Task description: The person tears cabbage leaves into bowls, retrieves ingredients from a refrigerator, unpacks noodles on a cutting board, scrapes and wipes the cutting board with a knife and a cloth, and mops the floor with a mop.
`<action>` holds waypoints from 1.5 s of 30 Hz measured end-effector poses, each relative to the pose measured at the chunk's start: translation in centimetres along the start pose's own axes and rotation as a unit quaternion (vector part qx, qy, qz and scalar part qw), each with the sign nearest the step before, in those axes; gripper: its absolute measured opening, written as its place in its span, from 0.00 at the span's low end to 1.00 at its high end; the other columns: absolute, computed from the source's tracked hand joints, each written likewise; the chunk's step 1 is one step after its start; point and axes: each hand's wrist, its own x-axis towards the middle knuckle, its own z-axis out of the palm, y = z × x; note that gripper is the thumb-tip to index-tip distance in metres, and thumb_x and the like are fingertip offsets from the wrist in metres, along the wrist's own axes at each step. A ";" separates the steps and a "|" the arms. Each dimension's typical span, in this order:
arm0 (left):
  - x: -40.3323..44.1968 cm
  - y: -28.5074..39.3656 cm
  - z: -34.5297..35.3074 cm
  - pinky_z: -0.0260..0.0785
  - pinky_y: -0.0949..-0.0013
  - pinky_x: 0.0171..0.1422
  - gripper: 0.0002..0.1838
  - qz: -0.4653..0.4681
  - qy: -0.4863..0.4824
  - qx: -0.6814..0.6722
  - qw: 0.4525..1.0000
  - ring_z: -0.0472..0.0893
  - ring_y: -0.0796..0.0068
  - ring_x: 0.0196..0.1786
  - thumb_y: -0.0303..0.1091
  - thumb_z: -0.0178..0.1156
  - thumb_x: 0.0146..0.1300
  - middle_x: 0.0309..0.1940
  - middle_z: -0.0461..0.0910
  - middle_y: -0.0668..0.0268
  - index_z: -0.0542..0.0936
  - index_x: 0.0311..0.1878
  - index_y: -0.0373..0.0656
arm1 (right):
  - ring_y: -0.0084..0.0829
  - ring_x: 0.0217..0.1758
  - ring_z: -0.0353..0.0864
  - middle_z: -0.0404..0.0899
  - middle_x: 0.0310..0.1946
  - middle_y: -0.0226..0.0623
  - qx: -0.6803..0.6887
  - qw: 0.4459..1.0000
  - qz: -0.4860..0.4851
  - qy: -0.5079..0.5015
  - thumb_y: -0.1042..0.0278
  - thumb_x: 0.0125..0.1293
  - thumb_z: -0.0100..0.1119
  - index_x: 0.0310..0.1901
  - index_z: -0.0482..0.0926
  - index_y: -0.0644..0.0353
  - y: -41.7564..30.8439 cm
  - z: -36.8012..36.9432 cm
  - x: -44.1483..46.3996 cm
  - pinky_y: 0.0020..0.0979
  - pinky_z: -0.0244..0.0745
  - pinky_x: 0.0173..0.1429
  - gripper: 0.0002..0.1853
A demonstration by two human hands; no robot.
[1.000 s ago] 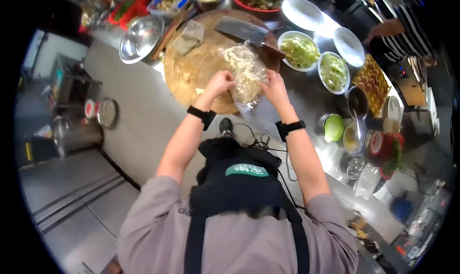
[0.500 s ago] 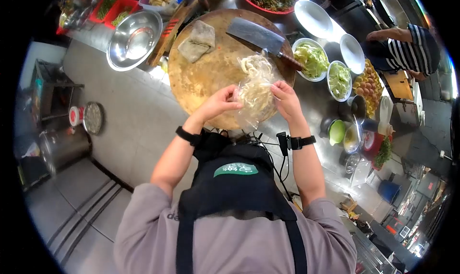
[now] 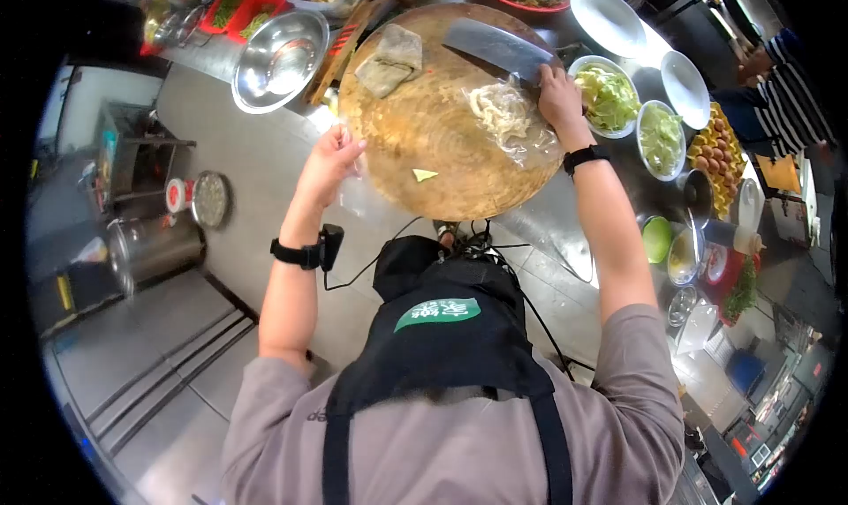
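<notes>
Evidently the cleaver (image 3: 495, 48) lies near the far right rim of the round wooden board (image 3: 424, 121), its long axis slanting in the view from upper left to lower right; the broad blade end points up and left, away from the wearer, and the handle runs down and right beneath the right hand (image 3: 564, 108); that hand is closed over the handle, its fingers reaching the heel of the blade; just below the blade, on the same board, is the clear bag (image 3: 508, 121) of pale strips, stretched along much the same slant; the left hand (image 3: 330, 161) is off the board's left edge, well apart from the cleaver, fingers curled and thumb extended, and blur makes it hard to say whether it pinches the filmy patch beside it or merely hangs near it; a small green scrap (image 3: 424, 176) lies on the near part of the board, and a greyish folded cloth (image 3: 391, 60) at its far left; further out, a metal bowl (image 3: 281, 61) stands to the left, two bowls of shredded greens (image 3: 607, 97) to the right, and beyond them a tray of eggs (image 3: 717, 156); at upper right a co-worker's striped sleeve (image 3: 793, 97) shows.
</notes>
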 end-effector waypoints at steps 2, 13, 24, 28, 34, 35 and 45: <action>-0.3 1.5 1.3 0.64 0.76 0.29 0.15 -0.005 0.007 0.011 1.000 0.66 0.86 0.24 0.30 0.63 0.64 0.24 0.66 0.79 0.65 0.29 0.52 | 0.52 0.55 0.76 0.77 0.48 0.48 0.005 0.999 -0.043 -0.015 0.70 0.65 0.47 0.58 0.69 0.56 0.4 0.4 1.0 0.48 0.74 0.53 0.19; 9.0 -3.2 7.8 0.70 0.67 0.35 0.10 0.137 -0.005 0.299 0.944 0.75 0.73 0.30 0.31 0.66 0.61 0.31 0.75 0.67 0.73 0.39 0.45 | 0.40 0.31 0.75 0.77 0.32 0.46 0.266 0.956 -0.073 0.103 0.71 0.65 0.53 0.67 0.66 0.52 0.8 -13.9 -8.3 0.37 0.72 0.41 0.27; 5.2 -11.3 1.0 0.61 0.55 0.64 0.16 0.432 0.004 0.478 0.765 0.72 0.56 0.59 0.31 0.62 0.57 0.52 0.74 0.58 0.76 0.49 0.42 | 0.52 0.40 0.79 0.77 0.39 0.48 0.247 0.941 0.008 -0.229 0.72 0.65 0.53 0.72 0.61 0.34 -15.5 -19.1 -20.9 0.44 0.75 0.46 0.34; 4.5 -10.9 0.4 0.60 0.57 0.65 0.14 0.461 -0.011 0.474 0.750 0.71 0.58 0.59 0.32 0.59 0.60 0.51 0.74 0.60 0.76 0.48 0.41 | 0.52 0.37 0.79 0.77 0.35 0.49 0.161 0.948 -0.019 -0.273 0.71 0.66 0.50 0.73 0.59 0.34 -20.5 -18.6 -19.9 0.48 0.75 0.43 0.35; 3.9 -10.6 -0.7 0.58 0.58 0.68 0.14 0.464 -0.010 0.484 0.742 0.71 0.62 0.61 0.35 0.56 0.64 0.51 0.75 0.60 0.76 0.50 0.40 | 0.54 0.32 0.78 0.77 0.28 0.54 0.055 0.935 -0.014 -0.350 0.75 0.63 0.50 0.74 0.57 0.38 -24.6 -19.9 -15.9 0.50 0.72 0.41 0.37; 4.0 -10.9 -0.7 0.58 0.58 0.68 0.14 0.466 -0.018 0.479 0.744 0.71 0.62 0.61 0.35 0.56 0.64 0.51 0.75 0.60 0.76 0.50 0.40 | 0.54 0.32 0.78 0.77 0.28 0.54 0.052 0.935 -0.005 -0.352 0.75 0.63 0.50 0.74 0.57 0.38 -25.0 -20.4 -15.6 0.50 0.72 0.41 0.37; 5.9 -10.3 -1.6 0.52 0.49 0.74 0.13 0.445 -0.033 0.529 0.722 0.70 0.62 0.63 0.30 0.53 0.60 0.53 0.75 0.60 0.77 0.48 0.41 | 0.54 0.31 0.78 0.78 0.27 0.54 -0.083 0.909 0.077 -0.401 0.77 0.60 0.52 0.71 0.63 0.36 -20.3 -29.3 -23.1 0.47 0.74 0.40 0.36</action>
